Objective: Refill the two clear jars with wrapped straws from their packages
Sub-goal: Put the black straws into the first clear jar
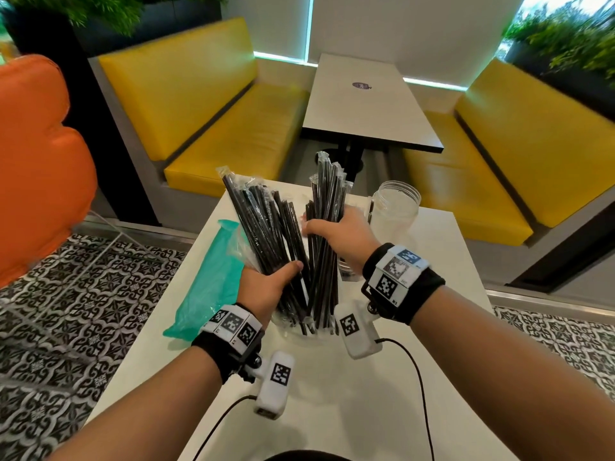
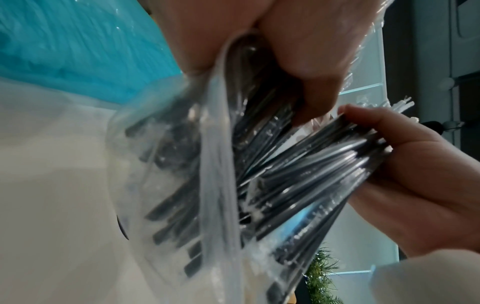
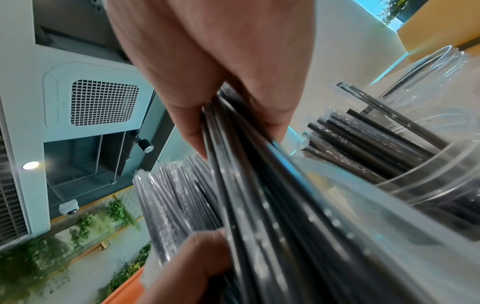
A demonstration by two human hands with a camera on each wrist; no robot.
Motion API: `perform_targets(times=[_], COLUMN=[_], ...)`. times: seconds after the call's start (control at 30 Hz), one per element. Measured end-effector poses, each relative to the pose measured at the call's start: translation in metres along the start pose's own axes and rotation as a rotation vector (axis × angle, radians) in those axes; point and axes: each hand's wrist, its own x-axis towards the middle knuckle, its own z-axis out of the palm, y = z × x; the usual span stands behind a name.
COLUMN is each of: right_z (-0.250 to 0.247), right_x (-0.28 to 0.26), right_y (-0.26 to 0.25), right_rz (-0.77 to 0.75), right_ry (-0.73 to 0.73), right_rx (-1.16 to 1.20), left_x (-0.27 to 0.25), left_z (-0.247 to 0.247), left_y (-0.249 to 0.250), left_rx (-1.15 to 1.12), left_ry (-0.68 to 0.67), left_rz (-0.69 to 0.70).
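Left hand (image 1: pixel 266 287) grips bundle of black wrapped straws (image 1: pixel 263 224); right hand (image 1: pixel 339 234) clasps second bundle (image 1: pixel 324 227). Both bundles' feet stand in near jar (image 1: pixel 299 327). Empty jar (image 1: pixel 394 207) beyond near jar. Risk: fanned bundles lever near jar over, or loose straws slip out past rim.
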Motion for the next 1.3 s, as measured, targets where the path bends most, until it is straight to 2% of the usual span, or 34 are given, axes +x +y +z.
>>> perform_targets(times=[0.23, 0.33, 0.5, 0.7, 0.83, 0.97, 1.17, 1.3], right_z=[-0.019, -0.028, -0.054, -0.090, -0.091, -0.076, -0.055, -0.057], right_x=[0.001, -0.002, -0.001, 0.012, 0.029, 0.044, 0.045, 0.049], right_y=[-0.014, -0.026, -0.056, -0.079, -0.065, -0.027, 0.026, 0.033], right_rz=[0.020, -0.026, -0.083, -0.198, -0.232, -0.227, -0.121, -0.115], right_ry=[-0.033, -0.022, -0.028, 0.035, 0.111, 0.206, 0.258, 0.301], right_rx=[0.066, 0.102, 0.343, 0.478, 0.379, 0.186, 0.012, -0.071], left_x=[0.001, 0.004, 0.003, -0.001, -0.002, -0.003, -0.001, 0.002], left_z=[0.000, 0.001, 0.000, -0.003, -0.006, -0.007, -0.008, -0.010], left_y=[0.004, -0.001, -0.002, 0.009, 0.014, 0.015, 0.012, 0.007], left_rx=[-0.021, -0.041, -0.054, 0.008, 0.042, 0.045, 0.031, 0.030], left_ry=[0.017, 0.016, -0.015, 0.050, 0.089, 0.073, 0.062, 0.064], left_rz=[-0.038, -0.042, -0.039, -0.030, -0.056, -0.071, -0.064, -0.060])
